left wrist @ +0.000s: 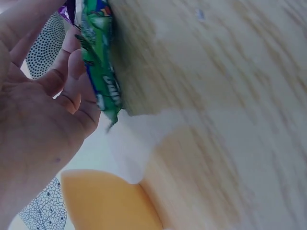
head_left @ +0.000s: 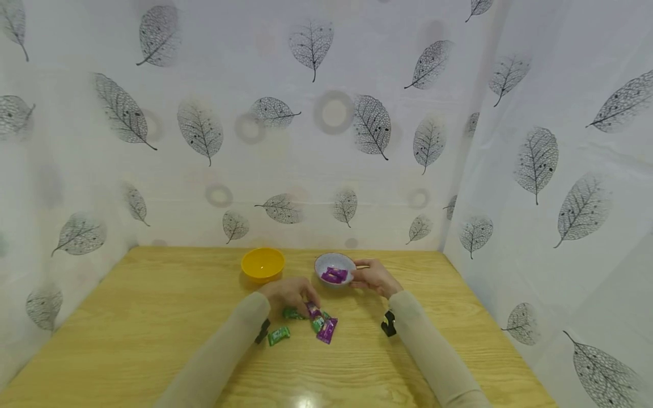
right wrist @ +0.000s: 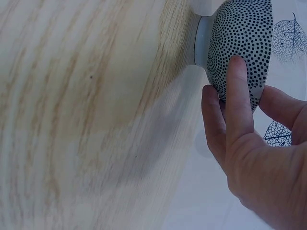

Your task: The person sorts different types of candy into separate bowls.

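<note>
My left hand [head_left: 292,294] reaches down to a small pile of wrapped candies, its fingertips pinching a purple-wrapped candy [head_left: 313,309]. Close by lie another purple candy [head_left: 327,330] and several green-wrapped candies [head_left: 279,336]. In the left wrist view, a green candy [left wrist: 100,57] fills the space beside the fingers, and a bit of purple wrapper shows at the fingertips. My right hand [head_left: 374,277] holds the side of a white bowl [right wrist: 242,43] with black dots, thumb at the rim and fingers along the outside. Purple candies [head_left: 334,275] lie inside that bowl.
An orange bowl [head_left: 262,265] stands left of the dotted bowl, just beyond my left hand. Both bowls are near the back edge of the wooden table [head_left: 168,306]. A leaf-patterned curtain [head_left: 326,170] hangs behind the table and along its sides.
</note>
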Available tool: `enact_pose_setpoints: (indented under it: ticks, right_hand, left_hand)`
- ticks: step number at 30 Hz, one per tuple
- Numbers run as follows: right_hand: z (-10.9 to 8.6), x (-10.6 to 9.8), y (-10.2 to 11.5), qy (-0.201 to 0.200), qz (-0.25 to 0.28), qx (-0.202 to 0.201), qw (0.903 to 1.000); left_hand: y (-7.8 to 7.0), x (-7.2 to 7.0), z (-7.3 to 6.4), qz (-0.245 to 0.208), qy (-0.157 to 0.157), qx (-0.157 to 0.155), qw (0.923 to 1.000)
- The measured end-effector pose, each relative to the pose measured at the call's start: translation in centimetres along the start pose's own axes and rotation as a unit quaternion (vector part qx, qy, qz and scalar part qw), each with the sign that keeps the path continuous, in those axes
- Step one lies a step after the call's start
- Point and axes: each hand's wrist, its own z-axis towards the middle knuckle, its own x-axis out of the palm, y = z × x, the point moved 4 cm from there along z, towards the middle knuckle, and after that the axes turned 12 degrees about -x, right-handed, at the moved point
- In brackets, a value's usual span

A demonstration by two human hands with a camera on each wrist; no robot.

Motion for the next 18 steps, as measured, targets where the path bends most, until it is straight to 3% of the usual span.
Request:
enact_pose_setpoints:
  ticks: [11, 18]
  right_hand:
    - [0.0, 0.0, 0.2, -0.005, -0.008, 0.003, 1.0]
    - [0.0, 0.0, 0.0, -0.007, -0.017, 0.004, 0.9998]
  left_hand:
    - [-0.7, -0.7, -0.3, -0.052, -0.03, -0.016, 0.9981]
    - [-0.9, -1.2, -0.6, -0.032, -0.078, 0.007, 0.9964]
